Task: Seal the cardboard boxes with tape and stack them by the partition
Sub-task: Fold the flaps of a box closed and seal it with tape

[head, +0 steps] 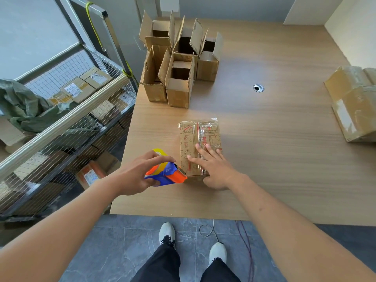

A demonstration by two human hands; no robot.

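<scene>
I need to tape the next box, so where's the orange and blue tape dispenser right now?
In the head view, the orange and blue tape dispenser is gripped in the left hand, at the near left corner of the printed cardboard box on the wooden table.

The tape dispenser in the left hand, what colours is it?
Blue body with orange parts, holding a yellow tape roll; the head view shows the tape dispenser in the left hand.

My right hand (213, 169) hides the printed box's (199, 139) near corner; the taped boxes (354, 104) run off the right edge.
</scene>
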